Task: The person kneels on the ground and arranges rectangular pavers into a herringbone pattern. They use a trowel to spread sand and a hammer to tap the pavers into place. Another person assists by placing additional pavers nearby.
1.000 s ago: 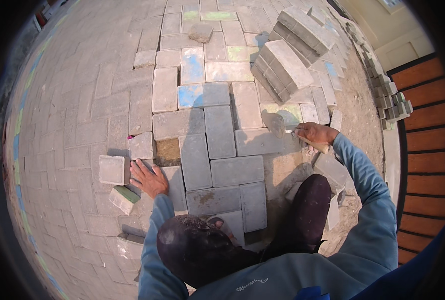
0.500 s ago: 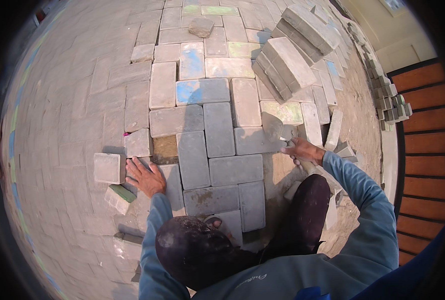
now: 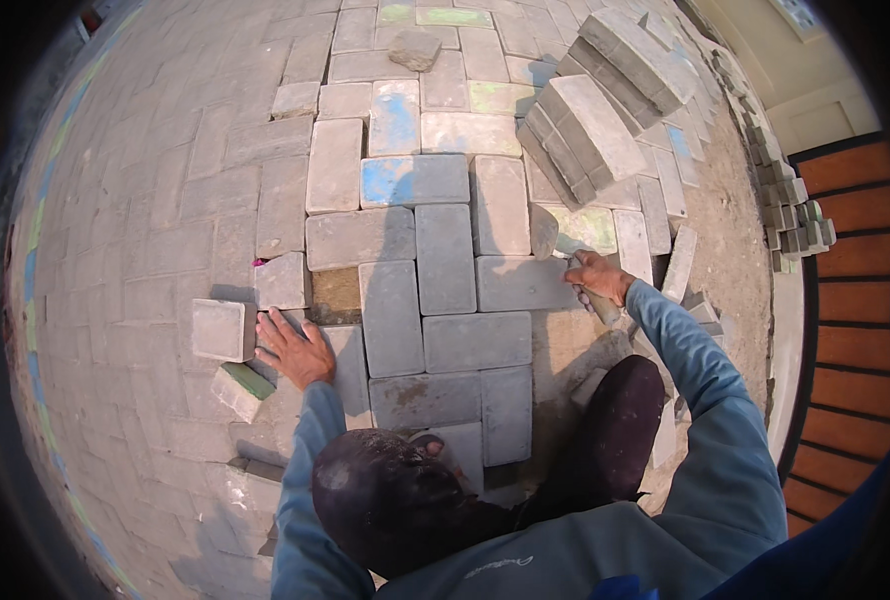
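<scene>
My left hand (image 3: 298,350) lies with fingers stretched out on the paving. Beside its fingertips rests a loose squarish paver piece (image 3: 222,330), and a green-edged piece (image 3: 242,391) lies close by. Just beyond the hand, a small cut paver (image 3: 283,281) borders a sandy gap (image 3: 336,295) in the paving. My right hand (image 3: 602,279) is closed around the handle of a trowel. The trowel's rounded blade (image 3: 544,232) is turned partly edge-on, over the corner of a yellow-green stained paver (image 3: 585,230). Whether the blade touches the paver I cannot tell.
Stacked pavers (image 3: 580,140) stand on the paving at far right, with another stack (image 3: 630,65) behind. A rough stone chunk (image 3: 415,50) lies farther off. Bare sand (image 3: 563,345) borders the laid pavers near my right knee. An orange slatted gate (image 3: 850,330) is at right.
My right hand has moved slightly away from me and leftward, and the trowel blade has turned to look narrower. My left hand stays in place on the paving. The view has shifted a little.
</scene>
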`<state>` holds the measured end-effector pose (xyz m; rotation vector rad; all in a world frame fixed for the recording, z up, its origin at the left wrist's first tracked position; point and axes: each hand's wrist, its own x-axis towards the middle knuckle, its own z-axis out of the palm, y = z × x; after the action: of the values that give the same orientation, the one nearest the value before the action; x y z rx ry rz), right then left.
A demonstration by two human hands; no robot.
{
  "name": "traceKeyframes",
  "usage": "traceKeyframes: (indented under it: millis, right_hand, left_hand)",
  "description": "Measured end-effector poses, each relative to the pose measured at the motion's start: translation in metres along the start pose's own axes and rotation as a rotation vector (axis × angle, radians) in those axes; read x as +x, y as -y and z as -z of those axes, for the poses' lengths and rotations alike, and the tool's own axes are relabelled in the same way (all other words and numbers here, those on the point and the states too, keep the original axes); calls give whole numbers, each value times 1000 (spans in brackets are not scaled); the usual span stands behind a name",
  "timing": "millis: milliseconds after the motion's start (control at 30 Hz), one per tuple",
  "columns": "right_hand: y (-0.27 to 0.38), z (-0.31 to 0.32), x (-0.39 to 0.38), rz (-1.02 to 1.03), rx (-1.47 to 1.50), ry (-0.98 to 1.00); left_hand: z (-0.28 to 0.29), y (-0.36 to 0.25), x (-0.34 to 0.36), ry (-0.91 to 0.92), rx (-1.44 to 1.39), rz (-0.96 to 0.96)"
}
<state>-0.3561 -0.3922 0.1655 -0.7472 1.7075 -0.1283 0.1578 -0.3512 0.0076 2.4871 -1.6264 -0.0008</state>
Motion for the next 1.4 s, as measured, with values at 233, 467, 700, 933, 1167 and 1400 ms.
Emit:
traceKeyframes:
  millis: [233, 467, 700, 933, 1167, 1400]
  right_hand:
    - [-32, 24, 3, 275, -356, -139]
    - [-91, -82, -107, 653, -902, -196]
    - [-73, -143, -65, 1030, -1087, -208]
    - [58, -87, 96, 352, -900, -750]
    - [120, -105, 133, -85, -856, -680]
    - [122, -119, 121, -188, -712, -659]
  left_hand:
    - [-3, -5, 3, 48, -23, 13]
    - [3, 2, 4, 33, -11, 29]
    - [0, 3, 0, 49, -29, 22]
    - [9, -8, 5, 70, -50, 31]
    - [8, 1, 2, 59, -70, 36]
    - [6, 3, 2, 60, -100, 40]
